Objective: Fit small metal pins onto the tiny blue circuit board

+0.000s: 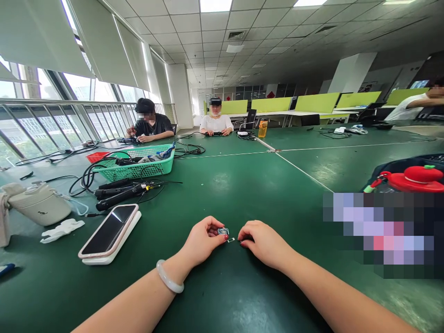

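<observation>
My left hand (204,240) rests on the green table (243,194) with its fingers pinched on a small blue circuit module (223,231). A pale bangle circles that wrist. My right hand (261,241) lies just to the right, fingers curled together, its fingertips at a tiny white part (231,239) on the table between the two hands. Whether it grips that part I cannot make out.
A phone on a white power bank (110,233) lies left of my hands, with a white bag (39,203), black handheld devices (120,193) and a green basket (135,166) of cables beyond. A red-lidded bottle (412,179) stands right. Other people sit at the far side.
</observation>
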Available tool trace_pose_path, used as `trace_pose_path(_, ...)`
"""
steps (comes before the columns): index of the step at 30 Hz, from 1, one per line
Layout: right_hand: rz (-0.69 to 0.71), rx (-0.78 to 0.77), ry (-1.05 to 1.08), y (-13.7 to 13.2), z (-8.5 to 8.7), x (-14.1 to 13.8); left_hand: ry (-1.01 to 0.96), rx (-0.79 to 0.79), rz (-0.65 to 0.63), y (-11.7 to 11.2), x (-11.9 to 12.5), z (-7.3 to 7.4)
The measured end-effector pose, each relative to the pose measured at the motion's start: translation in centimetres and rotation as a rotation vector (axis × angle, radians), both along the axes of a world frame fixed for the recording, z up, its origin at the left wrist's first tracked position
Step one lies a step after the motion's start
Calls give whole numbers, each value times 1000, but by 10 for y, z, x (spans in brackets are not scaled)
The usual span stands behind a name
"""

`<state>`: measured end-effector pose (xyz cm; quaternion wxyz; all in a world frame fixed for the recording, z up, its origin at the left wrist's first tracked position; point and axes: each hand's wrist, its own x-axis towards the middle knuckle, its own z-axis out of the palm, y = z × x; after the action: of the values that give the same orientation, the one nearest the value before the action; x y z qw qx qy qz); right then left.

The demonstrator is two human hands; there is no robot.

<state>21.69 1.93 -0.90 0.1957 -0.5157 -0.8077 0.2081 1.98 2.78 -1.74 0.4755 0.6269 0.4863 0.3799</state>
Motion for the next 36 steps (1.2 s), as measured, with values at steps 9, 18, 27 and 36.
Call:
trace_pose_path(9, 47, 27, -76, 0, 2, -1, 34, 2, -6, 2, 0, -1)
trace_pose_path(18, 70, 141, -133, -3, -5, -3, 103, 37, -53, 0, -1, 1)
trace_pose_path(27, 35, 106, -11, -2, -8, -9, 300, 123, -54, 0, -2, 1)
trace_pose_path(36, 79, 225, 209, -9, -2, -17, 204, 119, -73, -2, -2, 6)
